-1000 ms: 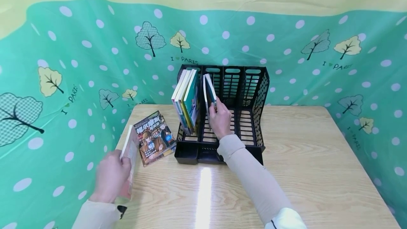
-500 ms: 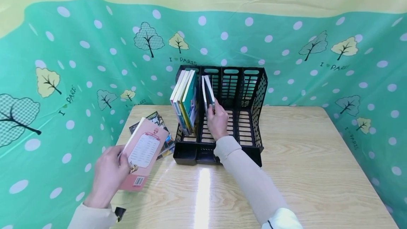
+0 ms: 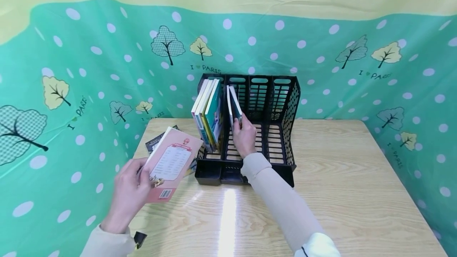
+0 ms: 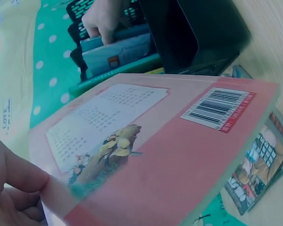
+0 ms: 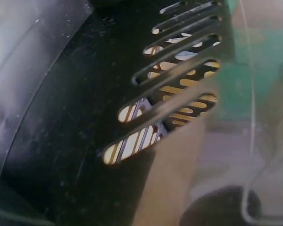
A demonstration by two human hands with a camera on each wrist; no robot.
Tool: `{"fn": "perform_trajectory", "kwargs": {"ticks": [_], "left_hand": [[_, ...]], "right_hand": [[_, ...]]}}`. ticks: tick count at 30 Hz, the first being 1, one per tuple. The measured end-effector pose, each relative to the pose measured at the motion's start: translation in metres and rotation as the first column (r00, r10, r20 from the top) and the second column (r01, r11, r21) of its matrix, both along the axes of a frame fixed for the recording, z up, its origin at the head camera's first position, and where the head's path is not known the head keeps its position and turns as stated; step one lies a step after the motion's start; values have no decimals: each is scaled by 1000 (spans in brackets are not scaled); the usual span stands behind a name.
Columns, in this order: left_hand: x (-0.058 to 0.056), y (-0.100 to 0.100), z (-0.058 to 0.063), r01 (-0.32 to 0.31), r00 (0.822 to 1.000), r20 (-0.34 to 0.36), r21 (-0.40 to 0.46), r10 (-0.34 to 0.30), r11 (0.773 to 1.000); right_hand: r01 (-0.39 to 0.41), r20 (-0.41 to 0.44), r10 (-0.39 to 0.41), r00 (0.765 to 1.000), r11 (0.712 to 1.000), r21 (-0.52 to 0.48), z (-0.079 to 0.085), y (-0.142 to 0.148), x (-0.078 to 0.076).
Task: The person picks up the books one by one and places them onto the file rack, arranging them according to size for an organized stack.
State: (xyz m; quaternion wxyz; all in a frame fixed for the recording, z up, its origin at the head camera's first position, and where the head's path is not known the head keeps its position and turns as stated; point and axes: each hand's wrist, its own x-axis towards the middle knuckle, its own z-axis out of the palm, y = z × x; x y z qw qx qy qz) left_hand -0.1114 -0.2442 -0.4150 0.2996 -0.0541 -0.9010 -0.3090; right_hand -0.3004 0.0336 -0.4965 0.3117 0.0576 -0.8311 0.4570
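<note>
Left grip (image 3: 130,189) pinching pink book (image 3: 175,160), raised above worktop (image 3: 339,177), partly hiding loose books (image 3: 153,143). Right grip (image 3: 245,136) pinching thin book (image 3: 235,99) standing in second slot from left of black rack (image 3: 258,115).

A green, white-dotted fabric (image 3: 307,62) hung round a pale wood-grain table (image 3: 342,169) at lower frame, with a black slotted plastic book rack (image 3: 264,116) at centre, shows a curtained-off desk space.

A pale wood-grain table (image 3: 342,181) I watch from afar bears a black slotted rack (image 3: 208,173) near 12 o'clock and, around 10 o'clock, overlapping books (image 4: 260,162) lying flat, partly hidden.
</note>
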Motion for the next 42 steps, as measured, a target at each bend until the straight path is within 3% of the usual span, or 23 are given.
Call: {"fn": "perform_trajectory", "kwargs": {"ticks": [12,22,31,38,42], "left_hand": [[-3,9,-2,111,984,-148,69,-100,991],[-7,26,-3,205,970,-159,143,-182,968],[-10,38,-5,245,964,-151,191,-218,951],[-14,47,-6,277,942,-254,213,-220,937],[-14,55,2,295,928,-297,208,-227,933]], "right_hand": [[-17,66,19,998,1000,-20,2,2,6],[-66,120,69,990,997,-30,8,9,20],[-108,107,113,988,993,-50,14,20,35],[-137,134,141,981,990,-38,21,31,49],[-142,128,145,981,989,-32,27,38,56]]}}
